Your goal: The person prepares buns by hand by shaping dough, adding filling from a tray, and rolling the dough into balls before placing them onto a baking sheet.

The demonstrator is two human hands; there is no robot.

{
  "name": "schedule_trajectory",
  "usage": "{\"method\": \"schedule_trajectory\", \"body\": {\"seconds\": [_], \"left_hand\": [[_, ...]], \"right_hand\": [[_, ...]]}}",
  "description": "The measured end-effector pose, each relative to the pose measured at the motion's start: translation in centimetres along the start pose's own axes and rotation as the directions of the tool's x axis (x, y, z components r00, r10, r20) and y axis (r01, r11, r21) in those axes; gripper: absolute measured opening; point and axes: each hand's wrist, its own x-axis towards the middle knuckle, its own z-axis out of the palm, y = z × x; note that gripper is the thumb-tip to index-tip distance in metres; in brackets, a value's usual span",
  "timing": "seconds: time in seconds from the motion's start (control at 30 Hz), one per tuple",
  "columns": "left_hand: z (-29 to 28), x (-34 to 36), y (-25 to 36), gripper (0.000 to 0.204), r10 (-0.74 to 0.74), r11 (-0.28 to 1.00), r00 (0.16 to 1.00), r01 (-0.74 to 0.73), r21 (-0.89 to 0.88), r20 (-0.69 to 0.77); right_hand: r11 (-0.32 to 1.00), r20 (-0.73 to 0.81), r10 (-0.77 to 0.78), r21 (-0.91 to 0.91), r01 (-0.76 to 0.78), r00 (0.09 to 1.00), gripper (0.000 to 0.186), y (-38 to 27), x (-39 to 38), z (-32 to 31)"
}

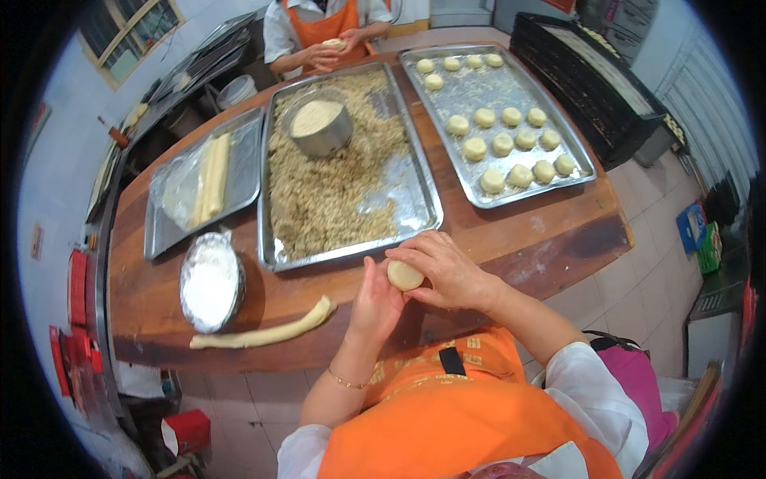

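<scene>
A pale dough ball [404, 275] sits just below the centre of the frame, held between both hands above the near edge of the wooden surface [550, 231]. The left hand [375, 302] stands upright below and to the left of it, palm turned toward the ball, fingers loosely curled and cupping its lower left side; a thin bracelet shows at the wrist. The right hand [443, 267] arches over the ball from the right, fingers bent down across its top and thumb side pressed against it, so the ball is pinched between the two hands. Both forearms rise from the lower edge, the right one bent at the elbow in a white sleeve over an orange apron.

Just above the hands lies a large metal tray [415, 199] spread with crumbly filling [319, 191], with a round tin [319, 124] of the same filling near its top. To the upper right, a second tray [574, 148] carries rows of shaped dough balls [503, 144]. At left, a smaller tray [239, 144] holds dough sticks [211, 176] under plastic. Below it stands a bowl of flour [211, 281], and a long dough rope [263, 334] lies on the surface near the lower left edge. At the top of the frame another person's hands [323, 54] hold a small piece of dough.
</scene>
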Motion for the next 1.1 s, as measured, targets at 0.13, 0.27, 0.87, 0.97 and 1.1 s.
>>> {"method": "schedule_trajectory", "body": {"seconds": [0.13,0.27,0.87,0.97,1.1], "left_hand": [[0.4,1.5,0.4,0.068,0.166,0.946,0.985,-0.146,0.29,-0.048],[0.4,0.5,2.3,0.048,0.251,0.862,0.965,-0.186,0.471,-0.079],[-2.6,-0.3,4.7,0.035,0.519,0.771,0.807,-0.301,0.562,-0.281],[-3.4,-1.6,5.2,0.029,0.569,0.712,0.769,-0.286,0.641,-0.289],[-6.7,-5.5,5.6,0.023,0.645,0.567,0.674,-0.108,0.817,-0.359]], "right_hand": [[0.997,-0.101,0.073,-0.026,-0.076,0.992,0.061,6.2,2.2,-2.8],[0.852,-0.277,0.522,0.222,-0.475,0.807,0.059,17.1,5.6,-7.1],[0.816,-0.68,0.299,-0.181,-0.548,0.669,0.035,35.4,14.3,-7.7],[0.913,-0.729,0.401,0.268,-0.308,0.554,0.019,30.5,14.3,-10.2],[0.883,-0.528,0.442,0.4,-0.247,0.725,0.01,18.3,12.4,-7.2]]}}
